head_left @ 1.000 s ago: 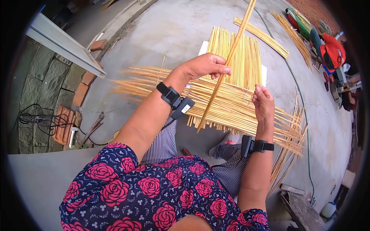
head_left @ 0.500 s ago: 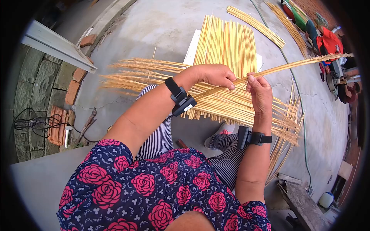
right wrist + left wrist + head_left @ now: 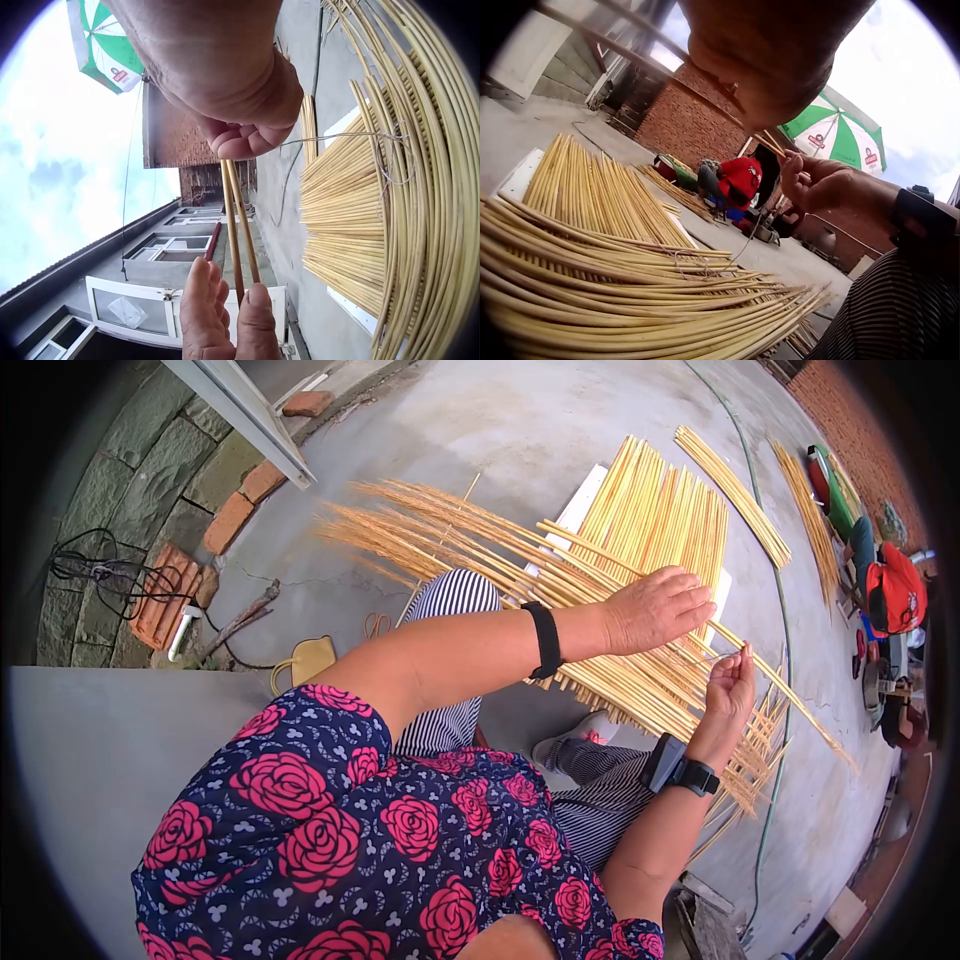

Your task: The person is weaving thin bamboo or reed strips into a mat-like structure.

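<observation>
Two thin straw-coloured stalks stretch between my hands. My left hand is over the layered stalks, with the pair passing between its thumb and fingers. Close to it on the right, my right hand has its fingertips together beside the stalks. A thin thread runs from that hand to a loop around the crosswise stalks. In the left wrist view, the right hand has curled fingers at the ends of the pair, while the left one hangs blurred above.
Lengthwise stalks lie on a white board beyond the crosswise layer. More bundles rest on the concrete floor near a green hose. A person in red is at the far right. Bricks line the left side.
The stalks have swung from upright, across to the right, and now slant down over the crosswise layer. My left hand has moved right with them; the right stays near the layer's edge.
</observation>
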Demonstrator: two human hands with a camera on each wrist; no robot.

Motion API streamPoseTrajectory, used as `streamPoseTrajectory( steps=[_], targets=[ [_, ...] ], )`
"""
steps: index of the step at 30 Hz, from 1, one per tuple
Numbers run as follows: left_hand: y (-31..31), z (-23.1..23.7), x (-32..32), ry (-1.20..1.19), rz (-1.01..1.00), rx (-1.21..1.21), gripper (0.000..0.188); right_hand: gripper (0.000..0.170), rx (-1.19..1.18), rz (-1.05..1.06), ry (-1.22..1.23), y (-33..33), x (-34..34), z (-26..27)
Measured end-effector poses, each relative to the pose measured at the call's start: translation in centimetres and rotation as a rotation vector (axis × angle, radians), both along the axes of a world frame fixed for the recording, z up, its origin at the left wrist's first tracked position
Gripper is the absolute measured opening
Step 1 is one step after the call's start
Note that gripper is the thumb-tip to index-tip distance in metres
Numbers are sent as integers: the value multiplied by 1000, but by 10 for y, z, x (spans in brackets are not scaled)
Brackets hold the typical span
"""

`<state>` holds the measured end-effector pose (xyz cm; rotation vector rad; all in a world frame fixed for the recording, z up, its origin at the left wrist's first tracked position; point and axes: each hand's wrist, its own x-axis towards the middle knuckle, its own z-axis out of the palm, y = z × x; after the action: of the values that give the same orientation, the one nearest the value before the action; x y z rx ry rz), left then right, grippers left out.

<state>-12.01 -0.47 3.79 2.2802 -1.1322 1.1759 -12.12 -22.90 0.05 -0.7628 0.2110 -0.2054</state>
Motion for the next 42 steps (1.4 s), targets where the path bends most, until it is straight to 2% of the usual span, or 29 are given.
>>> streamPoseTrajectory(
  steps=[2,4,5,7,9,13,18,21,25,28,33,37,39,42],
  targets=[
    [5,0,8,14,56,27,38,32,-188,69,-126,-2,-7,-17],
    [9,1,13,174,49,95,22,37,-267,127,-175,-5,-10,-26],
    [12,3,15,234,47,151,18,38,-276,152,-180,2,-15,-18],
    [15,5,19,283,31,190,12,40,-494,154,-186,22,-38,10],
    [18,4,21,263,7,156,9,35,-307,194,-135,-4,-15,-22],
    [23,5,24,254,39,219,8,21,134,172,86,-2,-3,-14],
    [29,14,23,416,63,349,8,11,142,121,183,14,-11,5],
    [32,13,24,411,11,384,12,10,150,102,224,13,-8,3],
    [29,10,23,403,65,363,15,10,119,144,179,12,-8,1],
    [29,12,23,472,66,321,16,15,65,152,125,14,-15,3],
    [52,43,27,693,139,304,32,25,-28,144,-3,-10,-11,-17],
    [93,60,28,760,211,205,32,27,-72,184,-125,-8,-30,1],
    [115,59,33,841,207,88,31,11,-29,47,-14,-4,-27,12],
    [137,59,33,969,135,-158,29,8,-30,-46,27,-1,-28,16]
  ],
)
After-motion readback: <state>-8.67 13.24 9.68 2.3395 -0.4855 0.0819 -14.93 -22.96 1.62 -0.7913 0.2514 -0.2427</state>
